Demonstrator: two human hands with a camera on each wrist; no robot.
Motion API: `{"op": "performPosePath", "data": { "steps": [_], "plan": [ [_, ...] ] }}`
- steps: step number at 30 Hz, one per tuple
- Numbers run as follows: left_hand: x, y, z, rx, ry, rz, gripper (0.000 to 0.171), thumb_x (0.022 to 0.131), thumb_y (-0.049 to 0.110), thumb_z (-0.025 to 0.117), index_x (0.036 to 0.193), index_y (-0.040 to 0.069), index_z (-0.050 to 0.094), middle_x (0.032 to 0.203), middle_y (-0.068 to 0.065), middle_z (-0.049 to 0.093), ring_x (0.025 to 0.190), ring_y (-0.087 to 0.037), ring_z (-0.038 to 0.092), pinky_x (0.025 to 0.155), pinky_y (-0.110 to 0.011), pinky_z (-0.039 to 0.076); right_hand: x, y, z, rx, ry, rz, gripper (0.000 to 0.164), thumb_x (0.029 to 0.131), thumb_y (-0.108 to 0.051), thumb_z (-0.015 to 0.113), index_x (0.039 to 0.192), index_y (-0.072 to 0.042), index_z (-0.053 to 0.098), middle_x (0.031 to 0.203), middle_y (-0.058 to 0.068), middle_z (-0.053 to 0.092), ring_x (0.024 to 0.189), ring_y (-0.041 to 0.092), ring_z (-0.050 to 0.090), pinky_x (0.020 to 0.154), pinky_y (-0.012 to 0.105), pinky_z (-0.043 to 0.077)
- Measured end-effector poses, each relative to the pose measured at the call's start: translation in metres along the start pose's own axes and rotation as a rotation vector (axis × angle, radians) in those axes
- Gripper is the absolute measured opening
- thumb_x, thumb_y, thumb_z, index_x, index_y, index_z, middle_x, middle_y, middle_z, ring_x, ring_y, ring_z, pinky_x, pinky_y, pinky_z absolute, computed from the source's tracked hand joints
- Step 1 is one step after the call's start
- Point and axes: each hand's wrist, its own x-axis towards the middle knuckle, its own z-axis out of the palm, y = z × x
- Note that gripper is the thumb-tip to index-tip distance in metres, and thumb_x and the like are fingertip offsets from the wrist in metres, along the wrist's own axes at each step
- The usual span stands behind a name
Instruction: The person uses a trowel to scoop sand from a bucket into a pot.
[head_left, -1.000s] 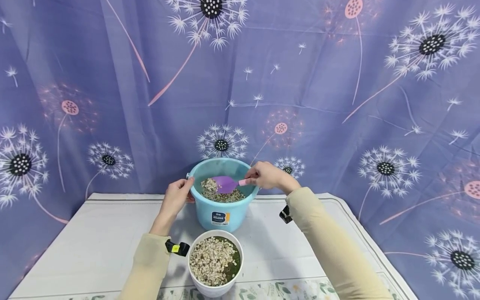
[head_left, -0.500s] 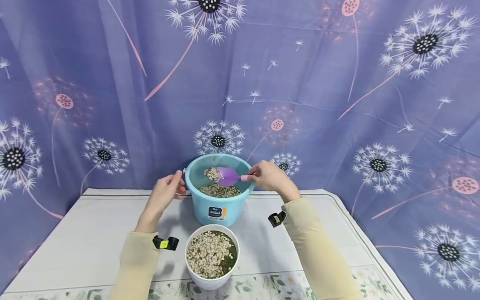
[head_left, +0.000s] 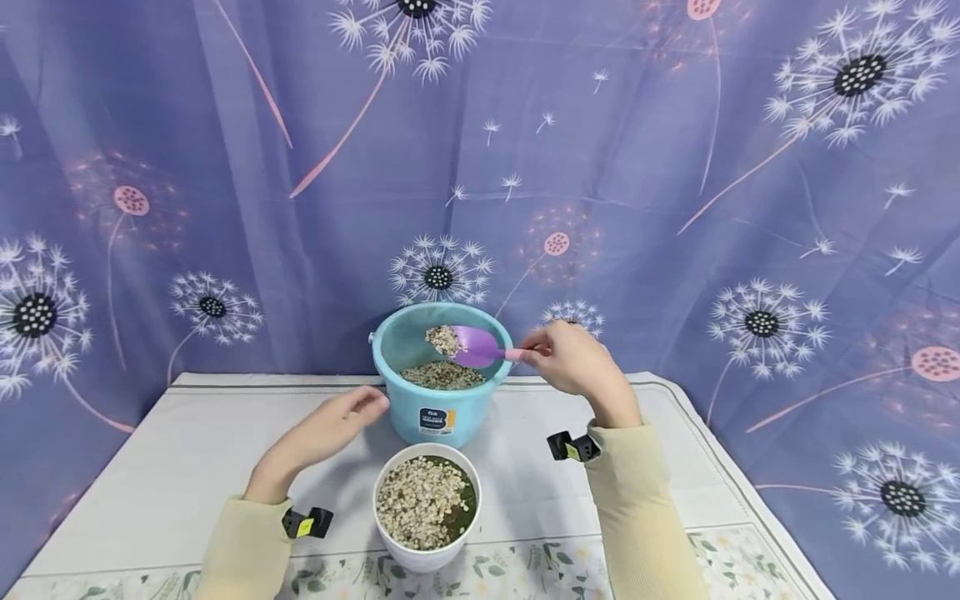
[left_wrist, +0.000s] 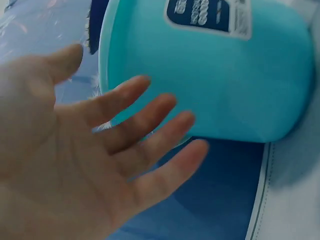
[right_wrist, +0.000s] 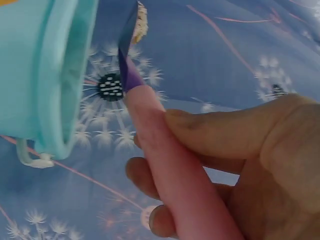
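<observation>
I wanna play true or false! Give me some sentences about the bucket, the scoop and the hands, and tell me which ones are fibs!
1. The right hand holds the purple scoop. True.
2. The purple scoop is empty. False: pale grains lie on its blade.
3. The white pot stands nearer the person than the blue bucket. True.
4. The left hand grips the blue bucket. False: its fingers are spread and curl round nothing.
5. The white pot shows only pale grains inside. False: a dark green patch shows too.

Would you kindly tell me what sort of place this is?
Probably an indoor tabletop workspace, judging by the covered table, the patterned curtain behind it, and the blue bucket.
</observation>
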Motion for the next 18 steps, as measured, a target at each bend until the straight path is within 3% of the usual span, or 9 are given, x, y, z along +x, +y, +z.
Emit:
{"op": "performPosePath", "data": {
  "steps": [4,9,13,18],
  "plan": [
    [-0.015,0.006,0.011,0.015,-0.14,0.051,0.054,0.099,0.04,0.057,0.133,-0.001,0.052,0.128,-0.015,0.058,0.119,-0.034,0.053,0.1,-0.055,0.042,-0.019,0.001,0.0,0.01,0.023,-0.004,0.028,0.093,-0.042,0.065,0.104,-0.02,0.077,0.071,-0.004,0.059,0.062,0.015,0.047,0.055,0.032,0.04],
    [-0.031,0.009,0.02,0.016,-0.275,0.095,0.081,0.087,0.039,0.073,0.144,-0.006,0.037,0.14,-0.024,0.045,0.13,-0.042,0.042,0.106,-0.06,0.033,-0.045,0.005,0.011,0.048,0.041,-0.023,0.022,0.093,-0.035,0.067,0.102,-0.018,0.077,0.065,-0.005,0.057,0.054,0.013,0.045,0.053,0.033,0.042],
    [-0.038,0.008,0.022,-0.024,-0.311,0.12,0.098,0.08,0.039,0.081,0.148,-0.007,0.028,0.145,-0.027,0.038,0.133,-0.045,0.036,0.107,-0.063,0.028,-0.063,0.007,0.023,0.05,0.043,-0.031,0.017,0.092,-0.035,0.068,0.096,-0.021,0.077,0.058,-0.007,0.05,0.05,0.012,0.041,0.048,0.032,0.038],
    [-0.045,0.007,0.026,-0.153,-0.344,0.143,0.112,0.075,0.04,0.085,0.151,-0.007,0.018,0.149,-0.033,0.027,0.135,-0.05,0.028,0.107,-0.067,0.024,-0.078,0.007,0.04,0.037,0.032,-0.038,0.019,0.091,-0.041,0.067,0.093,-0.025,0.077,0.063,-0.014,0.056,0.055,0.009,0.046,0.054,0.032,0.041]
  ]
}}
